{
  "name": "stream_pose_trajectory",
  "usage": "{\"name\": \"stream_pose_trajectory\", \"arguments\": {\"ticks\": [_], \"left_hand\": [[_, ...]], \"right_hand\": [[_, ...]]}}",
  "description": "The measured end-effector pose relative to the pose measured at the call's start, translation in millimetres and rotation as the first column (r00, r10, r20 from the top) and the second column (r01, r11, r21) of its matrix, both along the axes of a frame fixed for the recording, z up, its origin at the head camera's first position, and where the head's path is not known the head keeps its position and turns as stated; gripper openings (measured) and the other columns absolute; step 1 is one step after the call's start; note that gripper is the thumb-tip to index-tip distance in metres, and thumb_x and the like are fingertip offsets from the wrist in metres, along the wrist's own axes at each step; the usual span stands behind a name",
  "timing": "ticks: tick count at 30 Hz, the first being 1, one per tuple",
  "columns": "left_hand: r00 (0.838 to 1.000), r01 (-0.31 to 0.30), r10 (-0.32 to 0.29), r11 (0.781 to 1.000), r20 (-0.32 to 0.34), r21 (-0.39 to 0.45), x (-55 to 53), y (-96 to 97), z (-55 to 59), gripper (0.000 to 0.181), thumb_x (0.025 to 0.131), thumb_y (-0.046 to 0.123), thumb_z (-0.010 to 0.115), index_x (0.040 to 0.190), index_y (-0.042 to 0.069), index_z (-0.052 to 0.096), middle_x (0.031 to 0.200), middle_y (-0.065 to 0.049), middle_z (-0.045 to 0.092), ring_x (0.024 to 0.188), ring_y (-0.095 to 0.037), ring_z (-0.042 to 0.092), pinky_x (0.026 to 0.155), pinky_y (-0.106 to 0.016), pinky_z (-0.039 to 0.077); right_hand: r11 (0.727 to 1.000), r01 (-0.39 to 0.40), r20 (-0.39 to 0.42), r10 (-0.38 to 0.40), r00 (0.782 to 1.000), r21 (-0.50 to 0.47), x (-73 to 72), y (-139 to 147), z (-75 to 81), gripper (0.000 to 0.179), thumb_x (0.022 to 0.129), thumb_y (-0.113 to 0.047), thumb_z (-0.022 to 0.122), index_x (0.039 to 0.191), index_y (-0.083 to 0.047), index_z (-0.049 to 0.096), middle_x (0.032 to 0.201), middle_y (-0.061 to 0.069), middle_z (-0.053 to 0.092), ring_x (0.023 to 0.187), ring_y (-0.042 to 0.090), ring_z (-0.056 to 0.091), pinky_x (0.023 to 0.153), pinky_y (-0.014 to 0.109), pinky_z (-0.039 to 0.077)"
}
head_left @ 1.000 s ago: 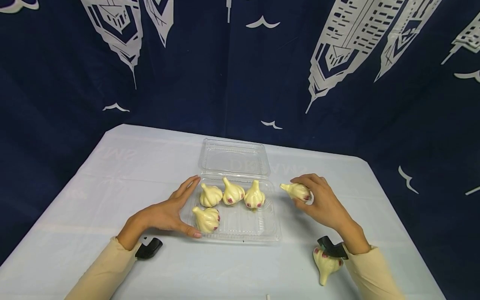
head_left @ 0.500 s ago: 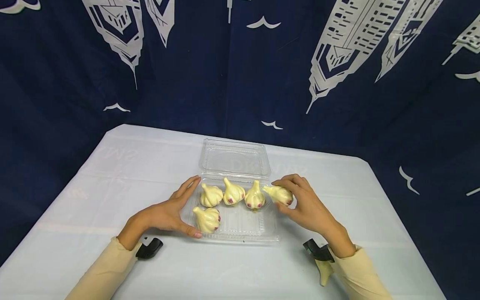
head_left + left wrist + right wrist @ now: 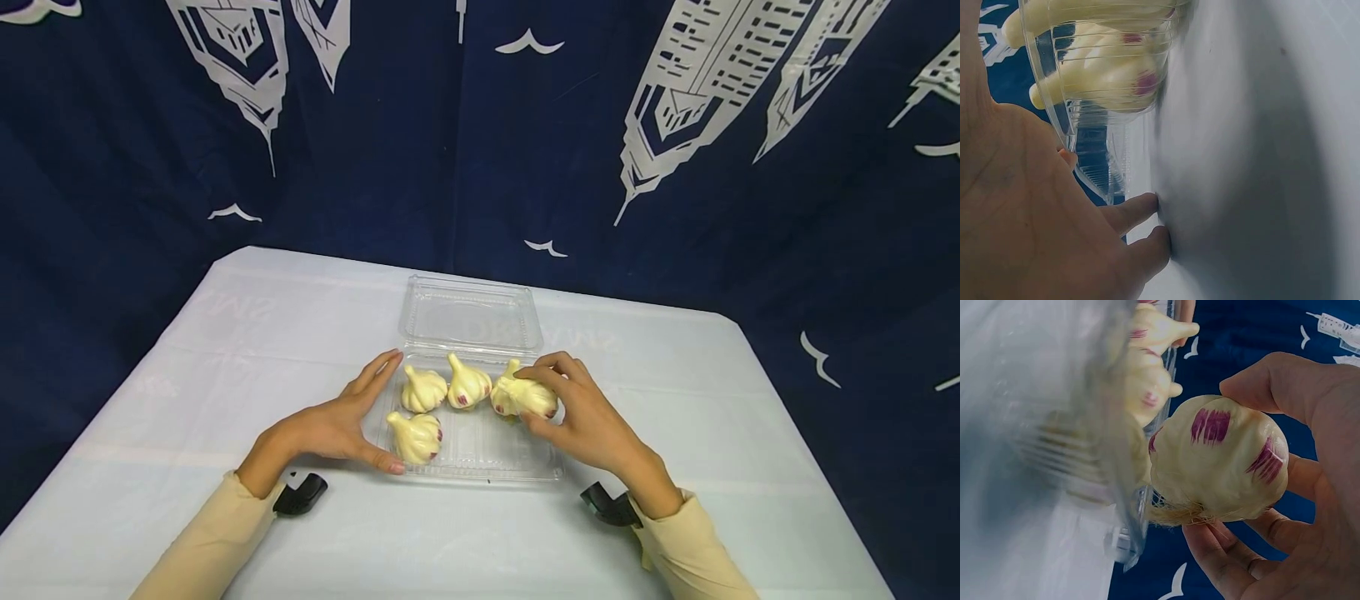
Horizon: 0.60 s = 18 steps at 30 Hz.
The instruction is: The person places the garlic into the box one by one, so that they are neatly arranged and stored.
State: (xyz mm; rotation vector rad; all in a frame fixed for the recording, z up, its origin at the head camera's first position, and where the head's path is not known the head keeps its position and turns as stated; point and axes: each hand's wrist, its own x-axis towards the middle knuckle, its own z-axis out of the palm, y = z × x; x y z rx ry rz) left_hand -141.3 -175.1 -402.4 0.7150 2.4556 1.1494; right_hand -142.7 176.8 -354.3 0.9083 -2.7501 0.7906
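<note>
My right hand (image 3: 581, 417) grips a garlic bulb (image 3: 536, 398) over the right side of a clear plastic clamshell container (image 3: 480, 477). In the right wrist view the held garlic bulb (image 3: 1222, 459) shows purple streaks and a tuft of roots, with thumb and fingers around it. Inside the container, three garlic bulbs stand in the back row, the rightmost partly covered by the held one; another garlic bulb (image 3: 416, 437) lies at front left. My left hand (image 3: 330, 429) spreads along the container's left side, thumb at the front corner. Its fingertips (image 3: 1159, 240) rest on the table in the left wrist view.
The container's lid (image 3: 472, 312) lies folded back behind it on the white-covered table (image 3: 300, 550). Beneath the right wrist, one more garlic bulb (image 3: 646, 558) is mostly hidden by the sleeve and wrist camera. A dark blue curtain (image 3: 450, 167) with white printed shapes hangs behind the table.
My right hand has carried the garlic bulb leftward, from beside the container to above its right part. The left hand has stayed in place.
</note>
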Motion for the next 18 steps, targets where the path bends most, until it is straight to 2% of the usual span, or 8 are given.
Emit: {"name": "stream_pose_trajectory", "arguments": {"ticks": [4, 9, 18], "left_hand": [[1.000, 0.002, -0.002, 1.000, 0.002, 0.002, -0.6, 0.2, 0.8, 0.143, 0.066, 0.051, 0.092, 0.162, 0.017, -0.009, 0.168, -0.005, -0.014, 0.153, -0.044, -0.004, 0.114, -0.074, 0.015], [1.000, 0.001, -0.001, 1.000, 0.004, 0.002, -1.1, 0.2, 1.3, 0.143, 0.065, 0.051, 0.092, 0.162, 0.017, -0.009, 0.168, -0.005, -0.014, 0.153, -0.044, -0.004, 0.114, -0.073, 0.016], [1.000, -0.003, 0.003, 1.000, 0.002, -0.004, 0.0, 0.4, -0.5, 0.143, 0.065, 0.052, 0.092, 0.162, 0.018, -0.009, 0.168, -0.005, -0.014, 0.153, -0.045, -0.004, 0.114, -0.074, 0.016]], "right_hand": [[1.000, -0.012, -0.008, 0.012, 1.000, -0.011, 0.3, -5, 2.4, 0.042, 0.084, -0.021, 0.078, 0.124, -0.022, 0.066, 0.123, -0.002, 0.055, 0.117, 0.019, 0.048, 0.091, 0.040, 0.047], [1.000, -0.018, 0.021, 0.018, 1.000, -0.020, 2.1, -13, 2.7, 0.041, 0.084, -0.022, 0.079, 0.123, -0.025, 0.066, 0.123, -0.003, 0.055, 0.117, 0.018, 0.048, 0.091, 0.040, 0.048], [0.998, -0.065, 0.038, 0.066, 0.997, -0.021, 6.7, -28, -4.2, 0.040, 0.085, -0.022, 0.077, 0.123, -0.020, 0.065, 0.127, -0.003, 0.057, 0.116, 0.018, 0.048, 0.094, 0.041, 0.047]]}}
